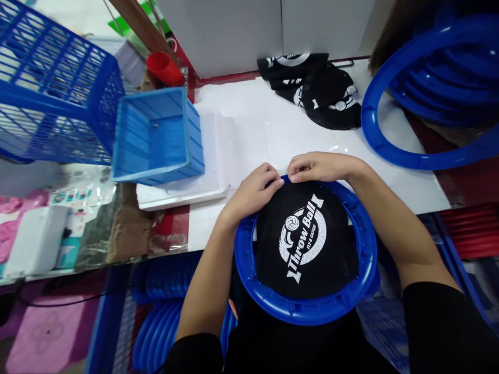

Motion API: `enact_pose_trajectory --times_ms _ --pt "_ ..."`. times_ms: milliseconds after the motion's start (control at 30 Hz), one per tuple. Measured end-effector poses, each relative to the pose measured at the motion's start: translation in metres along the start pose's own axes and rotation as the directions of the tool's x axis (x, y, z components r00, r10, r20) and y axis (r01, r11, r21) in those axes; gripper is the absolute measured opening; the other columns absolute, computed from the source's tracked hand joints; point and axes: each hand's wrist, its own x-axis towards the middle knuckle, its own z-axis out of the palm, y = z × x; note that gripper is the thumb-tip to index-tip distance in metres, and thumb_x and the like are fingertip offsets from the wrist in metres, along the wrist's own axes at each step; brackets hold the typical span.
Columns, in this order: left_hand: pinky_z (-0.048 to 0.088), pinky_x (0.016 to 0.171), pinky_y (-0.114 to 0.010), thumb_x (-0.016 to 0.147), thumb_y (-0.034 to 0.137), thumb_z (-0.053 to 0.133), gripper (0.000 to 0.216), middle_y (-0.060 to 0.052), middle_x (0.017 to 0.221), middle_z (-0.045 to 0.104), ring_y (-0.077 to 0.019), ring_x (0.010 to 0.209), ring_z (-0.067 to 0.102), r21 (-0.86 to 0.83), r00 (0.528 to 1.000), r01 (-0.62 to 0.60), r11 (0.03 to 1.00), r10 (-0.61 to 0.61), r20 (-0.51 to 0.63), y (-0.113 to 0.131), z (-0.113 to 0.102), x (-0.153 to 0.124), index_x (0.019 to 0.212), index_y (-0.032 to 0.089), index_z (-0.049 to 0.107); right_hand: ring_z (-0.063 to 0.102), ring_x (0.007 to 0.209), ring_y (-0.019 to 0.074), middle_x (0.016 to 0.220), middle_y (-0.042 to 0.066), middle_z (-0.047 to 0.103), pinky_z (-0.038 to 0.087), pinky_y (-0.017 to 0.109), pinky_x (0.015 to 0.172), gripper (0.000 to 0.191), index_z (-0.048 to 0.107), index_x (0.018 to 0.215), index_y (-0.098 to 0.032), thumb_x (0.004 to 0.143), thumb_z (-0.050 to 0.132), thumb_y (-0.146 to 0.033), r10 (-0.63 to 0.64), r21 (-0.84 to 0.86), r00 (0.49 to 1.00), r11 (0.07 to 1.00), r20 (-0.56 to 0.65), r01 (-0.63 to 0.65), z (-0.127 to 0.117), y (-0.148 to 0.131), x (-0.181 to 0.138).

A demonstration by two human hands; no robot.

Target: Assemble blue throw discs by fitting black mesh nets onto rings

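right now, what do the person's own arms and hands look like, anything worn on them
The left hand and the right hand are bare, with no gloves, rings, watch or bracelet visible. The forearms are uncovered too. The left sleeve and the right sleeve are short and black, with no print or marking showing.

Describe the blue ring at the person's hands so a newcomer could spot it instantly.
Find the white tabletop and look to its near edge. There, the left hand and right hand touch the far rim of a blue ring. Unlike the bare ring at upper right, it frames black mesh printed "Throw Ball".
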Motion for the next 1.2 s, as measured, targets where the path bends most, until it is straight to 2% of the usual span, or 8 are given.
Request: enact_pose_trajectory --times_ms 200,433,533,633,733,933,1200 --pt "0.051 0.093 -0.04 0.104 0.032 0.056 0.023 -0.006 0.104 0.062 -0.0219 0.097 0.06 0.007 1.0 -0.001 1.0 0.001 -0.011 -0.001 0.001 -0.001 0.084 0.022 0.058 0.064 0.093 0.0226 0.099 0.006 0.07 0.049 0.039 0.089 0.013 0.074 0.091 -0.022 0.095 0.065 -0.031 0.023 -0.13 0.996 0.991 -0.082 -0.033 0.01 -0.005 0.004" --pt "0.051 0.094 -0.04 0.105 0.032 0.055 0.024 -0.006 0.104 0.063 -0.0217 0.098 0.06 0.015 1.0 -0.014 1.0 0.014 -0.013 -0.003 0.001 -0.001 0.084 0.022 0.059 0.063 0.095 0.0235 0.101 0.006 0.07 0.05 0.04 0.091 0.014 0.073 0.091 -0.023 0.094 0.064 -0.033 -0.012 -0.144 0.995 0.99 -0.103 -0.003 0.011 0.0 -0.003" --pt "0.051 0.095 -0.04 0.105 0.032 0.055 0.024 -0.006 0.105 0.064 -0.0217 0.099 0.061 0.008 1.0 -0.008 1.0 0.008 -0.011 -0.001 0.001 -0.001 0.084 0.022 0.059 0.064 0.096 0.0235 0.102 0.006 0.071 0.051 0.04 0.092 0.02 0.074 0.098 -0.023 0.098 0.062 -0.039 -0.013 -0.103 0.989 0.995 -0.148 -0.002 0.012 -0.003 -0.003" --pt "0.051 0.095 -0.041 0.105 0.031 0.055 0.023 -0.006 0.106 0.065 -0.022 0.099 0.061 -0.009 1.0 -0.008 1.0 0.008 -0.022 -0.001 0.003 -0.001 0.085 0.022 0.061 0.065 0.111 0.0265 0.118 0.009 0.071 0.05 0.045 0.105 0.027 0.076 0.102 -0.023 0.1 0.062 -0.046 -0.061 -0.064 0.99 0.997 -0.125 0.054 0.013 -0.009 0.0" --pt "0.051 0.095 -0.041 0.105 0.029 0.055 0.021 -0.007 0.107 0.065 -0.0226 0.101 0.061 -0.002 0.999 -0.022 1.0 0.022 -0.031 -0.001 0.004 -0.001 0.086 0.022 0.062 0.061 0.124 0.0296 0.127 0.011 0.069 0.044 0.05 0.116 0.024 0.075 0.095 -0.023 0.097 0.067 -0.045 -0.099 -0.09 0.991 0.992 -0.095 0.09 0.016 -0.012 0.003" --pt "0.052 0.097 -0.042 0.109 0.034 0.051 0.027 -0.007 0.105 0.064 -0.023 0.102 0.062 0.03 0.999 -0.049 0.998 0.049 -0.002 -0.001 0.002 -0.002 0.088 0.022 0.062 0.061 0.119 0.0306 0.116 0.009 0.07 0.045 0.053 0.114 0.018 0.071 0.092 -0.023 0.096 0.065 -0.039 -0.092 -0.131 0.992 0.988 -0.09 0.08 0.02 -0.011 0.005" --pt "0.052 0.096 -0.042 0.107 0.032 0.051 0.025 -0.007 0.104 0.064 -0.0236 0.101 0.061 0.04 0.999 -0.052 0.998 0.052 0.005 -0.004 0.003 -0.001 0.089 0.022 0.064 0.062 0.105 0.0272 0.1 0.006 0.069 0.046 0.044 0.103 0.012 0.061 0.074 -0.023 0.085 0.065 -0.025 0.009 -0.137 0.985 0.99 -0.171 -0.033 0.028 -0.019 0.013"
